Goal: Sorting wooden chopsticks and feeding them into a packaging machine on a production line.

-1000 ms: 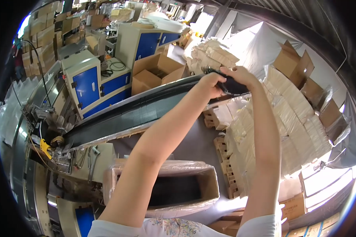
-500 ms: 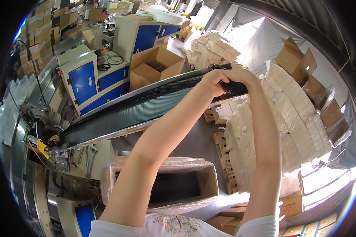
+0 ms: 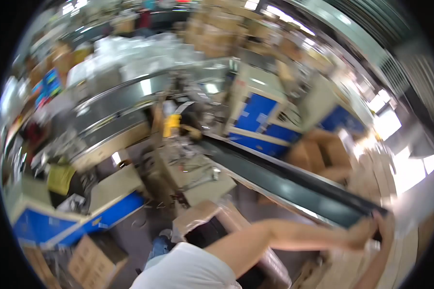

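My left hand [image 3: 362,234] and my right hand [image 3: 385,227] are close together at the near right end of a long, dark trough [image 3: 284,185] with pale metal edges. Motion blurs both. The left fingers look curled at a small dark patch between the hands; what they hold cannot be made out. The right fingers are too smeared to read. Below the trough, partly behind my left arm, stands an open carton [image 3: 195,219] lined with clear plastic, dark inside.
At the trough's far end is a machine with a yellow part [image 3: 171,125]. Beige cabinets with blue doors [image 3: 255,113] stand behind it. An open cardboard box [image 3: 318,154] is beyond the trough. Pale stacked bundles [image 3: 371,178] lie at the right. Another carton [image 3: 94,262] stands lower left.
The view has swung left, so the trough and both hands appear farther right and lower. The hands remain together at the trough's end. More machinery shows at the left.
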`<move>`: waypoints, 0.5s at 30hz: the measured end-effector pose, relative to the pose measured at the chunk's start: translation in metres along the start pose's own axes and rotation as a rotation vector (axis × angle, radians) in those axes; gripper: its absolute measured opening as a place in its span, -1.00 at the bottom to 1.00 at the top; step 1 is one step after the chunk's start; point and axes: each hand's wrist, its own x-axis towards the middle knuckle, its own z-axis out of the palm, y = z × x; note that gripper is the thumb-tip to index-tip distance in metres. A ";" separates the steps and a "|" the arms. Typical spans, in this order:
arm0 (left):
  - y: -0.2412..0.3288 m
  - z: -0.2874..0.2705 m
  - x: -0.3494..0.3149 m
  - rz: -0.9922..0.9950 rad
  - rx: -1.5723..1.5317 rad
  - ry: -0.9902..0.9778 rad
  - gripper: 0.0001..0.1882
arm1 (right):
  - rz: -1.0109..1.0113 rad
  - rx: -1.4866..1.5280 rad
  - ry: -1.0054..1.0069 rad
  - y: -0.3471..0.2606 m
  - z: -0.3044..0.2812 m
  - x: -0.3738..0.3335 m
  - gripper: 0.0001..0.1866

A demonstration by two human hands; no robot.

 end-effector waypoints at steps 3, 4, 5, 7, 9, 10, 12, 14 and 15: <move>0.000 0.026 0.005 -0.039 0.502 -0.242 0.03 | -0.025 0.416 -0.001 0.066 -0.006 0.014 -0.37; -0.028 0.011 -0.004 -0.050 0.525 -0.199 0.01 | -0.052 0.242 -0.093 0.046 -0.002 0.027 -0.45; -0.036 0.007 -0.007 -0.047 0.535 -0.149 -0.01 | -0.068 0.105 -0.153 0.046 -0.007 0.029 -0.51; -0.041 0.000 -0.009 -0.040 0.543 -0.103 -0.02 | -0.080 -0.036 -0.204 0.048 -0.006 0.033 -0.55; -0.026 -0.002 -0.010 -0.044 0.497 -0.168 -0.04 | -0.138 0.085 -0.212 0.063 -0.007 0.026 -0.47; -0.016 -0.004 -0.011 -0.037 0.499 -0.176 -0.04 | -0.130 0.088 -0.207 0.069 -0.007 0.023 -0.47; 0.005 -0.020 -0.024 0.090 0.430 -0.010 -0.18 | -0.102 0.005 -0.063 0.067 -0.004 0.021 -0.48; 0.008 -0.043 -0.049 0.243 0.433 0.094 -0.28 | -0.093 -0.075 0.077 0.058 0.003 0.020 -0.49; 0.010 -0.056 -0.069 0.400 0.420 0.191 -0.37 | -0.096 -0.112 0.144 0.054 0.010 0.020 -0.50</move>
